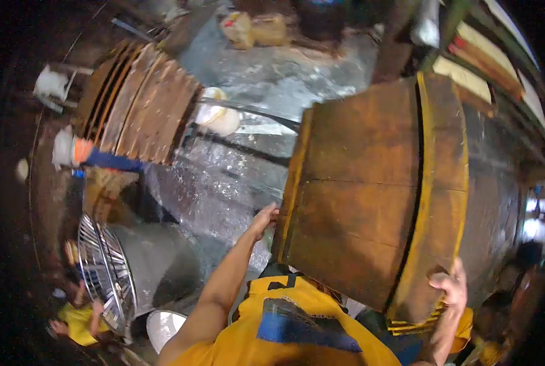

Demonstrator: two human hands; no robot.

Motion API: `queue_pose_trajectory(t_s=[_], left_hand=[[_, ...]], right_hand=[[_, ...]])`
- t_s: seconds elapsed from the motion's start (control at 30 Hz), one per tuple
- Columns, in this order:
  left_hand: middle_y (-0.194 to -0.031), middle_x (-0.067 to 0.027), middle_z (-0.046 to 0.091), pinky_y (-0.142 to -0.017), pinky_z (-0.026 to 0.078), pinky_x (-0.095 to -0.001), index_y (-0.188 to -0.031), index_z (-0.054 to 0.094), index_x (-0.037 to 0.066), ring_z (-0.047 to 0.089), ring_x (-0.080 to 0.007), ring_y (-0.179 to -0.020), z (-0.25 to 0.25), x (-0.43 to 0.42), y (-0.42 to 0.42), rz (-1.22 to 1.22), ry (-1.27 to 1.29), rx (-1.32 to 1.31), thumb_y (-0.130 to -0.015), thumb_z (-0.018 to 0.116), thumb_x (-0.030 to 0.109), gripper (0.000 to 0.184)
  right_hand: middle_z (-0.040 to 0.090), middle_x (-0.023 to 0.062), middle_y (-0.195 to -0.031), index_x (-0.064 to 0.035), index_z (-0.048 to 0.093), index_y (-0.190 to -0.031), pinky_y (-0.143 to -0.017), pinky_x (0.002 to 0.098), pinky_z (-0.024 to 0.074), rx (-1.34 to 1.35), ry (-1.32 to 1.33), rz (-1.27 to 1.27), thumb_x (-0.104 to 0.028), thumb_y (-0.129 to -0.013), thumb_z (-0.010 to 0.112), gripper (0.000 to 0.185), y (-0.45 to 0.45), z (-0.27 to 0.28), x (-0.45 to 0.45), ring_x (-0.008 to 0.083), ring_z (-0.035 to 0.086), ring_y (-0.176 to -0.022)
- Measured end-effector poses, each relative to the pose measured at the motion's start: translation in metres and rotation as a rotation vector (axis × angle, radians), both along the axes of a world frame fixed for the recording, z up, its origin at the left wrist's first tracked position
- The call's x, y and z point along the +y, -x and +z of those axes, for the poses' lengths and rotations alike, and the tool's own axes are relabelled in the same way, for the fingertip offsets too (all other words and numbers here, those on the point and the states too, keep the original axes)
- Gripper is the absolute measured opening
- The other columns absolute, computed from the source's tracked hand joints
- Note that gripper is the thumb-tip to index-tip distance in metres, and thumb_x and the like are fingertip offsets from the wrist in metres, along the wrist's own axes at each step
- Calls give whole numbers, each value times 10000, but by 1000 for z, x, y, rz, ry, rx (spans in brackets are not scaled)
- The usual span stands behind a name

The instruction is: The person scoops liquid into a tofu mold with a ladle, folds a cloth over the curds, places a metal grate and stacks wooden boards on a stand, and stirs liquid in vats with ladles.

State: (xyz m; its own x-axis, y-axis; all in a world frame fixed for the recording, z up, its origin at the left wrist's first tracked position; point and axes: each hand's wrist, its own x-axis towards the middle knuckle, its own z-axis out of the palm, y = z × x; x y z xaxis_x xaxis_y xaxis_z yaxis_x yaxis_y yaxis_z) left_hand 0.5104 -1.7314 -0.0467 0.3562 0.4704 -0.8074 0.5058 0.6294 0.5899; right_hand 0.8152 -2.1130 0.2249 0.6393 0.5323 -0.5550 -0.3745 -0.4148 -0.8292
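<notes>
A large stack of brown wooden boards or trays (358,183) with yellow edges fills the middle right, close in front of my yellow shirt. At its left edge, my left hand (266,221) has its fingers curled against the side, the fingertips partly hidden. My right hand (450,283) grips the near right corner of the stack, thumb on top and the other fingers along the outer edge. What supports the stack from below is hidden.
Another stack of wooden boards (147,104) stands upper left, beside white buckets (220,116). Lower left are a grey drum-shaped machine with a metal grille (107,274), a white basin (164,329) and a person in yellow (80,322). The floor (193,177) looks wet.
</notes>
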Motion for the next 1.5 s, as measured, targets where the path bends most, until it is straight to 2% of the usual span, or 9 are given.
queue_pose_trajectory(t_s=[0.2, 0.37, 0.6, 0.9, 1.03, 1.2, 1.27, 1.4, 1.5], left_hand=[[-1095, -55, 598, -883, 448, -346, -1120, 564, 45, 563, -196, -992, 40, 69, 114, 580, 118, -953, -939, 452, 230, 282], [-1143, -76, 584, -900, 436, -330, -1181, 527, 12, 556, -193, -1016, 164, 138, 224, 673, -198, -1106, -887, 527, 146, 322], [-906, 4, 575, -730, 395, -222, -1033, 542, 15, 503, -70, -802, 265, 206, 320, 625, -1054, -757, -898, 549, 164, 202], [-637, 83, 349, -518, 251, -232, -655, 422, 107, 318, -26, -601, 309, 403, 351, 839, -1126, -661, -888, 547, 186, 276], [-540, 80, 286, -453, 215, -285, -560, 380, 121, 272, -52, -499, 307, 512, 360, 985, -1095, -477, -852, 590, 208, 371], [-525, 49, 307, -483, 243, -332, -520, 370, 100, 302, -101, -503, 278, 649, 381, 1134, -1021, -430, -820, 607, 239, 407], [-539, 5, 393, -523, 296, -338, -539, 426, 54, 369, -132, -525, 279, 687, 390, 1198, -1008, -269, -803, 618, 266, 389], [-640, -90, 574, -629, 392, -333, -652, 561, -24, 536, -187, -646, 315, 712, 395, 1136, -1049, 238, -785, 626, 309, 364], [-852, -118, 634, -740, 422, -328, -773, 627, -27, 570, -207, -815, 275, 744, 410, 1132, -1114, 210, -813, 617, 308, 338]], right_hand=[[529, 3, -758, -17, 538, -1038, -560, 229, 375, -810, -144, 173, -252, -742, 662, 398, 78, 76, 103, 59, 473, -661], [528, -14, -820, 19, 562, -932, -711, 203, 378, -926, -364, 9, -185, -944, 492, 216, 134, 77, 260, 59, 462, -773], [447, -51, -681, 31, 581, -811, -550, 212, 295, -1076, -439, 131, -220, -933, 514, 287, 150, 125, 459, 42, 357, -627], [600, 109, -804, 91, 611, -882, -767, 317, 434, -1206, -299, 385, -404, -861, 590, 495, 121, 126, 827, 179, 530, -753], [605, 95, -681, 95, 610, -834, -581, 345, 423, -1157, -517, 560, -417, -834, 617, 512, 129, 106, 992, 202, 537, -618], [602, 246, -671, 62, 628, -745, -572, 455, 430, -1377, -456, 584, -337, -827, 597, 408, 131, 77, 1184, 348, 599, -611], [579, 229, -612, 61, 601, -660, -545, 450, 411, -1449, -911, 470, -338, -839, 571, 439, 166, 79, 1225, 336, 579, -561], [483, 107, -478, 35, 599, -662, -482, 398, 376, -1466, -478, 632, -271, -848, 551, 362, 168, 64, 1329, 206, 466, -450], [627, 59, -811, 27, 639, -852, -695, 301, 441, -1069, -666, 847, -202, -809, 609, 235, 176, 31, 1334, 144, 544, -743]])
